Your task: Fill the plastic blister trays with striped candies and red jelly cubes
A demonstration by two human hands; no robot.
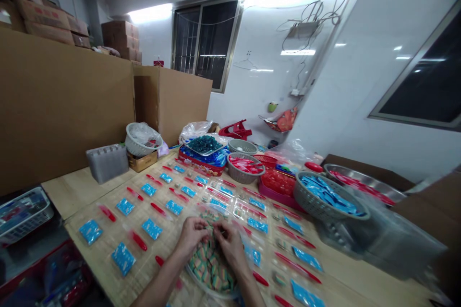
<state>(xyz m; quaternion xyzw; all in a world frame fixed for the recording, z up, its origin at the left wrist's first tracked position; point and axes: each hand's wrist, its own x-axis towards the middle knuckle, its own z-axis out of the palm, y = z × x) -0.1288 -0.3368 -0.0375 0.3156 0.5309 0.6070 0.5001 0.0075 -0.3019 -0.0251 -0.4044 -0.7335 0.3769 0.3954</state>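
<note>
My left hand (193, 236) and my right hand (229, 241) are close together above a round tub (197, 282). Small striped blocks (212, 268) in green, tan and pink fill it. Fingers of both hands are pinched; what lies between the fingertips is too small to make out. Around the tub, clear plastic trays lie in rows on the wooden table (72, 196). Many of them hold a blue packet (123, 258) and a red pen-shaped piece (138, 240). Some trays also contain a small striped block (279, 277).
Behind the rows stand a basket of red and pink pieces (246, 165), a red bin (277, 182) and a grey basket of blue pieces (326, 194). A tray of dark teal pieces (204, 145) sits at the back. Cardboard panels (65, 105) border the left.
</note>
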